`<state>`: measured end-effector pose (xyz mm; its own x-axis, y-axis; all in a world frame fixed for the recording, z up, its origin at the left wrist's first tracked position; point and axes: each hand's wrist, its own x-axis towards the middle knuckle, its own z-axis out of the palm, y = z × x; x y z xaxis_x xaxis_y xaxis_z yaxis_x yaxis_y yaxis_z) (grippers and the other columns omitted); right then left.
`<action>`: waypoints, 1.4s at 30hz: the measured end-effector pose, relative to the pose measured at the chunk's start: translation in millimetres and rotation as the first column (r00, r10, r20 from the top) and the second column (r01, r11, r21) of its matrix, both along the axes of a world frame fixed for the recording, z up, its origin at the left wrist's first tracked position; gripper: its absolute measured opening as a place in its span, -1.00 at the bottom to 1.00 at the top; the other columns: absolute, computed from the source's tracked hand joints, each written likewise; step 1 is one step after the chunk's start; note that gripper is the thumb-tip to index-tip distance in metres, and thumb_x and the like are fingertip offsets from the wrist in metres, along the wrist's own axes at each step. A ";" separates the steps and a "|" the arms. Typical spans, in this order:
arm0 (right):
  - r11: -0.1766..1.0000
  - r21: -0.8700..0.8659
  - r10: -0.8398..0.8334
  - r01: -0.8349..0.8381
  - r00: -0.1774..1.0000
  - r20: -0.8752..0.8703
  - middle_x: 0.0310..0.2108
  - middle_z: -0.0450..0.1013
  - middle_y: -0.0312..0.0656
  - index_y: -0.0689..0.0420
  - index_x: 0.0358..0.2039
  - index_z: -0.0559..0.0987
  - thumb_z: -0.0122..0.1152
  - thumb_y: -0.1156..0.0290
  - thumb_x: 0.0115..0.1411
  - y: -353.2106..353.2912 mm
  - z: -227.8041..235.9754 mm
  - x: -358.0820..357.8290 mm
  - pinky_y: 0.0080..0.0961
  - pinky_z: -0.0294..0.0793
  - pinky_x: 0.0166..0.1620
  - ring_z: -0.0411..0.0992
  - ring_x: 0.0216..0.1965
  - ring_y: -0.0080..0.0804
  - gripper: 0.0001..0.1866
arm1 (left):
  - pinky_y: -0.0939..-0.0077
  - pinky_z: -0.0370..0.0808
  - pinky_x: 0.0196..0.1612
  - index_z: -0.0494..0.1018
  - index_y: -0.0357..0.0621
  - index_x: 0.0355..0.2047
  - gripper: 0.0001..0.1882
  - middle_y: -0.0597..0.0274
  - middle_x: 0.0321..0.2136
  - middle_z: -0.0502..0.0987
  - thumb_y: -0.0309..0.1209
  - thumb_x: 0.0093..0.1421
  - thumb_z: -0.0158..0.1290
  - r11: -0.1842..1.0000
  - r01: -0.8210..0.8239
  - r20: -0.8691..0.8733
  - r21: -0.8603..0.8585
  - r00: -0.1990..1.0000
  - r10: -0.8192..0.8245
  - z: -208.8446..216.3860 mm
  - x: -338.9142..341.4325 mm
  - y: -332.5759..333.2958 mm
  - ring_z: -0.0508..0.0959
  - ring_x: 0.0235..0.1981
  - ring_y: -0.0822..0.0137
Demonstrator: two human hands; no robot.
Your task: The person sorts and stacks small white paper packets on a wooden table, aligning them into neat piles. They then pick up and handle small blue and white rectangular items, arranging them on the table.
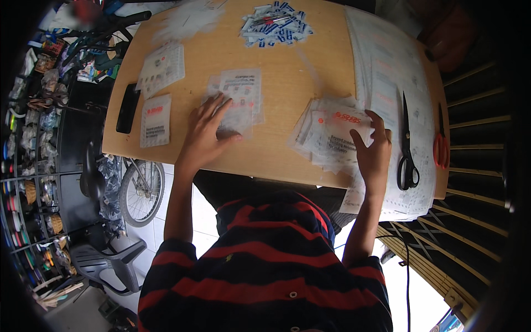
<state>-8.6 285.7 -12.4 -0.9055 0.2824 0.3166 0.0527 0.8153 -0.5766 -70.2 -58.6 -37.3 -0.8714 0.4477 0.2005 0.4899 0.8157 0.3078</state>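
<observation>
My left hand (207, 130) rests with fingers spread on a small stack of translucent printed plastic pouches (241, 88) near the middle of the wooden table. At the front right, my right hand (375, 149) is beside a looser pile of similar pouches (332, 130) with red and dark print. Its thumb and index finger are apart at the pile's right edge; the other fingers are partly hidden. Another pouch (156, 122) lies at the left, with a few more pouches (162, 69) just behind it.
Black scissors (408, 160) lie on large printed sheets (387, 83) along the right side, with red-handled scissors (441, 149) at the edge. A phone (128, 108) is at the left. Farther back sits a heap of small blue-and-white packets (276, 30). A bicycle wheel (142, 193) stands below left.
</observation>
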 end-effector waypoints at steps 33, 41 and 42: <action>0.559 -0.714 0.568 -0.422 0.822 -0.041 -0.34 0.50 -0.22 0.23 -0.11 0.45 0.13 0.59 0.17 -98.0 -1.0 17.4 -0.62 0.46 -0.35 0.48 -0.42 -0.56 -0.75 | 0.62 0.45 -0.32 0.50 -0.31 -0.21 -0.79 0.26 -0.42 0.58 -0.41 0.21 0.09 0.544 -0.395 0.356 0.741 0.917 0.180 35.1 -45.9 -91.8 0.52 -0.45 0.54; 0.620 -0.656 0.565 -0.430 0.825 -0.007 -0.50 0.49 -0.17 0.25 -0.22 0.51 0.18 0.55 0.16 -113.5 -44.3 11.5 -0.59 0.37 -0.48 0.43 -0.54 -0.54 -0.84 | 0.56 0.44 -0.29 0.51 -0.33 -0.15 -0.68 0.21 -0.42 0.58 -0.37 0.14 0.16 0.584 -0.501 0.315 0.639 0.863 0.395 -13.1 -160.8 -204.7 0.52 -0.42 0.42; 0.619 -0.663 0.553 -0.421 0.833 -0.013 -0.49 0.49 -0.17 0.25 -0.22 0.51 0.18 0.55 0.16 -111.9 -46.3 11.8 -0.59 0.37 -0.48 0.43 -0.54 -0.53 -0.84 | 0.52 0.45 -0.26 0.50 -0.31 -0.12 -0.66 0.18 -0.39 0.59 -0.36 0.13 0.16 0.592 -0.530 0.337 0.607 0.847 0.411 -6.8 -164.2 -202.0 0.54 -0.39 0.37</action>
